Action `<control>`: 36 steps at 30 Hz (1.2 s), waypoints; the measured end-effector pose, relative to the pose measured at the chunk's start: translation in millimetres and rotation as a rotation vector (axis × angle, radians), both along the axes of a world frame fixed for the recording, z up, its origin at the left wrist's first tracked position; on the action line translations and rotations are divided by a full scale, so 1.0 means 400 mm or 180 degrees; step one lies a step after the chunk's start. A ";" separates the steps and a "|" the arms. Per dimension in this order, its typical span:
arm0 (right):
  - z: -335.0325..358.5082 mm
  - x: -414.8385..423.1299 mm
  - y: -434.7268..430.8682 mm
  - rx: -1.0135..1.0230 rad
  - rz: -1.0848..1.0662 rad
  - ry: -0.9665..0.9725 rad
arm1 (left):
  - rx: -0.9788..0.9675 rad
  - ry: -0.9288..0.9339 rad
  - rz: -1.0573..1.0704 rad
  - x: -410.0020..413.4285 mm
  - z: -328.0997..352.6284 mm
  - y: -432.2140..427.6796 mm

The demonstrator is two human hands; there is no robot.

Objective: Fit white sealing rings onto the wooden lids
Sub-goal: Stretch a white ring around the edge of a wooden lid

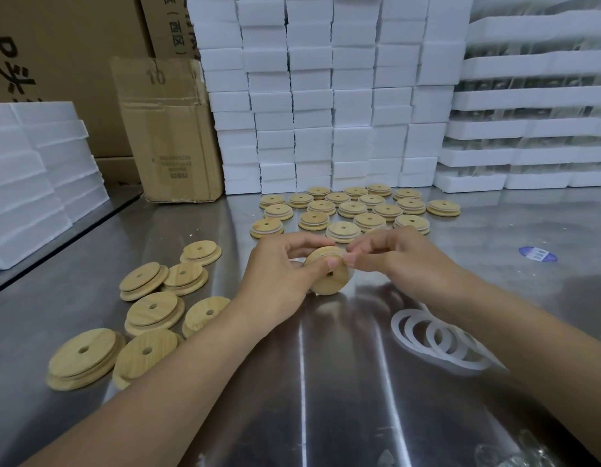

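Observation:
My left hand (279, 267) grips a round wooden lid (329, 278) with a centre hole, held on edge above the steel table (326, 382). My right hand (390, 256) pinches a white sealing ring (347, 255) at the lid's upper right rim. Several bare wooden lids (150, 311) lie at the left. Several lids with white rings on them (353, 210) lie in rows behind my hands. A pile of loose white rings (437, 342) lies at the right, partly under my right forearm.
Stacked white foam boxes (326, 96) wall off the back of the table, with foam trays (528, 129) at the right and foam slabs (32, 183) at the left. A cardboard box (171, 129) stands at back left. A blue sticker (538, 255) lies at the right.

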State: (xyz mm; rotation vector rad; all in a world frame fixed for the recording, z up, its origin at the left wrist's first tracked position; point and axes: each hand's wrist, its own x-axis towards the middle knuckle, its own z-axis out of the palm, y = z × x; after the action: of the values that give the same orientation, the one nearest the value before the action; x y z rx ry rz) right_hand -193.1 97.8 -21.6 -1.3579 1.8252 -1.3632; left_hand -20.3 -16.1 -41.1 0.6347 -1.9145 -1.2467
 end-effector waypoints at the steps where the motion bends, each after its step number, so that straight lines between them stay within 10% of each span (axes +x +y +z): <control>1: -0.001 0.002 -0.001 0.0034 -0.0008 -0.0044 | 0.0054 0.0031 0.0030 -0.001 -0.002 0.000; 20: -0.003 0.023 -0.001 -0.0192 -0.0266 0.0301 | 0.0395 0.0106 -0.0124 0.007 0.013 0.012; 36: 0.013 0.043 0.025 -0.0338 -0.0124 0.2471 | -0.0433 -0.0217 -0.0110 0.016 0.024 -0.001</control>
State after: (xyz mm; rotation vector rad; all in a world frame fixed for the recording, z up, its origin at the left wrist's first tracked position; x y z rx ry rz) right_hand -175.9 107.9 -16.6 -2.1214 2.2677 -1.0224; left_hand -13.9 -16.6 -31.6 0.5817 -2.0547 -1.1174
